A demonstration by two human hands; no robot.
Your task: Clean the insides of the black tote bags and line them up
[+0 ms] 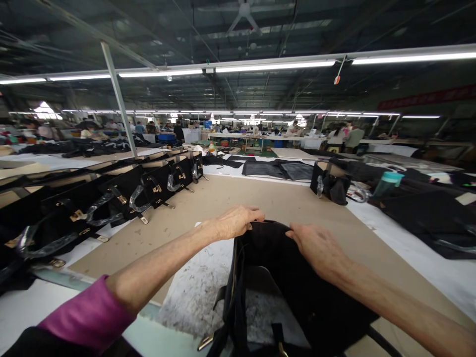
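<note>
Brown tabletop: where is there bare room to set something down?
Bare brown board lies between the row of black handbags at left, the lone handbag at right and the black bag gripped by left hand and right hand. Crowded: left edge and far right, by the teal cup.

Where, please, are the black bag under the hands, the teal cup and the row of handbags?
black bag [305,297], head view, on its side panel
teal cup [393,178], head view, on its lid
row of handbags [126,189], head view, on one bag's front

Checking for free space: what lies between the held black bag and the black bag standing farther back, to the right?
Nothing: in the head view, only bare brown tabletop runs between the held bag and the standing bag.
</note>
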